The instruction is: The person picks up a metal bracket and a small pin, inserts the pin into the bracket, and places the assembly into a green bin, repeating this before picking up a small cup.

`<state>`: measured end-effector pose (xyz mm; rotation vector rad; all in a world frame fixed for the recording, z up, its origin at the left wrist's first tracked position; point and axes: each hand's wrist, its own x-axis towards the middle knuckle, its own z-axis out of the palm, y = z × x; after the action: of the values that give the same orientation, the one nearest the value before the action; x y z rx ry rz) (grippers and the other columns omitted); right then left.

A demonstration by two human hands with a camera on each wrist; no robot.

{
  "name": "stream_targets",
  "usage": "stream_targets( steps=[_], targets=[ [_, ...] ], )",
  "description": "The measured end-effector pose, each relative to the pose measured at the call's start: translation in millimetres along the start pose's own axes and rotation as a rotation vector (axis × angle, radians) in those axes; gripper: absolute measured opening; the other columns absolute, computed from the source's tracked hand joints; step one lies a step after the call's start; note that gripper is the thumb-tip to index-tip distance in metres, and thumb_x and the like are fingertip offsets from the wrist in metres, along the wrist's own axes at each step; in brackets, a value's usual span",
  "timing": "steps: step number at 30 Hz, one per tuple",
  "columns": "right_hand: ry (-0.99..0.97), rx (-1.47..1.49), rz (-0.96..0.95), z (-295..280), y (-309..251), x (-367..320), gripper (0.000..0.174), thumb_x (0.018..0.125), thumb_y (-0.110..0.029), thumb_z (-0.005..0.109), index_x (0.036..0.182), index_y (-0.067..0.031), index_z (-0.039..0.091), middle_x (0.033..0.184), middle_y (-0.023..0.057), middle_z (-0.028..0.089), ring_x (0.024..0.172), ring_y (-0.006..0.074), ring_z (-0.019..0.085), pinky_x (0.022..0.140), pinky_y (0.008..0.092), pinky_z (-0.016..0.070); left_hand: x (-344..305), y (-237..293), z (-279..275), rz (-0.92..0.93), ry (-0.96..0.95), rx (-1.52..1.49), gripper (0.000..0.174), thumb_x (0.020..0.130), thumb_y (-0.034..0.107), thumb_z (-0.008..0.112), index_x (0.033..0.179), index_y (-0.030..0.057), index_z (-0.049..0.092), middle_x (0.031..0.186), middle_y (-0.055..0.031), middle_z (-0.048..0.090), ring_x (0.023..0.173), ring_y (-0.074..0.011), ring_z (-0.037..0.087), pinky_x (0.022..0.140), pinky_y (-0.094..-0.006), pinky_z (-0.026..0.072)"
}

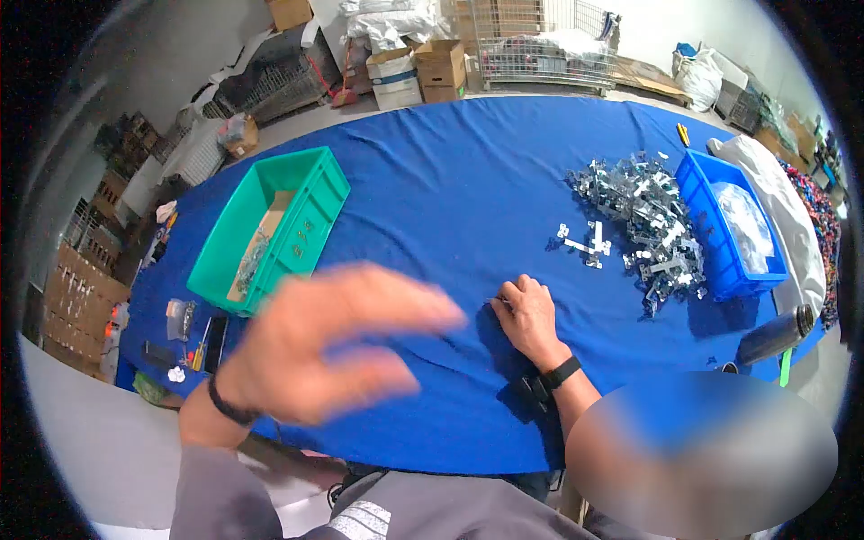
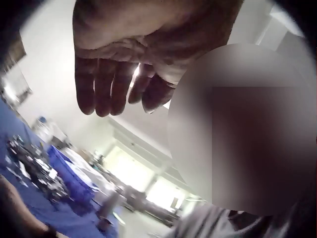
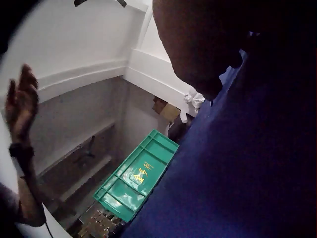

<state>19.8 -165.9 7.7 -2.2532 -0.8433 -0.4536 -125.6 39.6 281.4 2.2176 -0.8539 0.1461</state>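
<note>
My left hand (image 1: 333, 346) is raised over the near left part of the table, blurred in the head view. Its thumb and fingers stand apart; the left wrist view shows the palm (image 2: 143, 44) bare and the fingers extended. On the blue cloth near the table's middle rests my right hand (image 1: 529, 315), back up and fingers bent. I cannot tell whether it holds something small under its fingertips; it is dark in the right wrist view. Beyond it lie a few flat metal brackets (image 1: 589, 243), beside a large heap of metal brackets (image 1: 652, 211).
A green crate (image 1: 315, 211) with small metal parts in it stands at the left. On the right, a blue bin (image 1: 711, 229) holds a clear plastic bag. A dark bottle (image 1: 774, 333) is near the right edge, a yellow cutter (image 1: 683, 135) at the far edge, a phone (image 1: 215, 342) near left.
</note>
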Motion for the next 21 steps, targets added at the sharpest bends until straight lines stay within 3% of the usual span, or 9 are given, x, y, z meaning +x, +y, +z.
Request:
stream_targets(
  steps=[4,5,8,9,12,14,16,18,21],
  targets=[
    [-0.129,-0.102,0.002,4,1,-1,0.019,0.079,-0.022,0.071,0.084,-0.0081,0.060,0.085,0.0109,0.056,0.086,0.0316,0.056,0.072,0.0443,0.0415,8,37,68,0.447,-0.145,-0.385,0.025,0.094,0.008,0.056,0.113,-0.0039,0.067,0.123,-0.0235,0.063,0.103,-0.0360,0.068,0.083,-0.0414,0.0582],
    [-0.146,-0.090,0.003,7,-1,1,0.020,0.079,-0.022,0.072,0.087,-0.0075,0.060,0.087,0.0114,0.057,0.087,0.0319,0.056,0.073,0.0444,0.0420,14,52,95,0.655,0.214,-0.237,0.035,0.087,0.012,0.065,0.121,0.0166,0.071,0.107,-0.0127,0.068,0.087,-0.0226,0.068,0.063,-0.0274,0.0559],
    [-0.070,-0.075,-0.008,-6,-5,-1,0.028,0.078,-0.022,0.073,0.097,-0.0059,0.059,0.093,0.0131,0.057,0.089,0.0327,0.056,0.076,0.0449,0.0429,16,75,119,0.711,0.397,-0.414,0.028,0.086,0.012,0.066,0.112,0.0171,0.075,0.104,-0.0120,0.068,0.086,-0.0226,0.067,0.062,-0.0259,0.0551],
    [-0.101,-0.069,0.036,-19,-15,-2,0.034,0.079,-0.022,0.073,0.105,-0.0047,0.058,0.096,0.0142,0.057,0.091,0.0329,0.056,0.078,0.0448,0.0431,19,79,124,0.693,0.482,-0.490,0.025,0.084,0.015,0.070,0.107,0.0104,0.076,0.094,-0.0109,0.069,0.077,-0.0196,0.067,0.058,-0.0248,0.0541],
    [0.086,0.001,0.055,-70,-51,-13,0.034,0.081,-0.018,0.074,0.108,-0.0035,0.059,0.099,0.0150,0.059,0.092,0.0334,0.057,0.079,0.0434,0.0447,12,64,116,0.585,0.204,-0.679,0.029,0.081,0.021,0.076,0.105,0.0047,0.075,0.086,-0.0093,0.068,0.069,-0.0176,0.066,0.055,-0.0243,0.0533],
    [0.179,-0.008,0.136,-119,-65,-40,0.034,0.082,-0.016,0.074,0.109,-0.0027,0.059,0.102,0.0155,0.060,0.093,0.0333,0.058,0.081,0.0423,0.0457,17,75,110,0.500,0.307,-0.871,0.043,0.080,0.029,0.080,0.113,0.0034,0.072,0.083,-0.0061,0.068,0.065,-0.0173,0.065,0.053,-0.0237,0.0538],
    [0.390,0.001,0.214,-149,-71,-73,0.033,0.082,-0.008,0.074,0.110,-0.0010,0.059,0.104,0.0154,0.062,0.095,0.0314,0.060,0.086,0.0397,0.0473,20,13,51,0.596,-0.601,-0.781,0.023,0.091,0.003,0.058,0.110,-0.0069,0.067,0.119,-0.0236,0.065,0.100,-0.0345,0.069,0.081,-0.0406,0.0588],
    [0.611,-0.183,0.399,-171,-64,-113,0.038,0.082,-0.007,0.074,0.115,0.0008,0.057,0.109,0.0151,0.060,0.102,0.0291,0.059,0.092,0.0386,0.0455,25,1,86,0.735,-0.313,-0.840,0.023,0.089,0.002,0.062,0.109,-0.0060,0.067,0.112,-0.0221,0.069,0.096,-0.0334,0.070,0.079,-0.0410,0.0589],
    [0.780,-0.396,0.630,-199,-17,-173,0.059,0.083,-0.015,0.076,0.130,0.0058,0.047,0.122,0.0192,0.052,0.115,0.0310,0.052,0.102,0.0397,0.0398,31,-33,138,0.373,-0.264,-0.691,0.029,0.087,0.005,0.068,0.114,-0.0033,0.066,0.105,-0.0190,0.071,0.090,-0.0282,0.071,0.078,-0.0355,0.0580]
  ],
)
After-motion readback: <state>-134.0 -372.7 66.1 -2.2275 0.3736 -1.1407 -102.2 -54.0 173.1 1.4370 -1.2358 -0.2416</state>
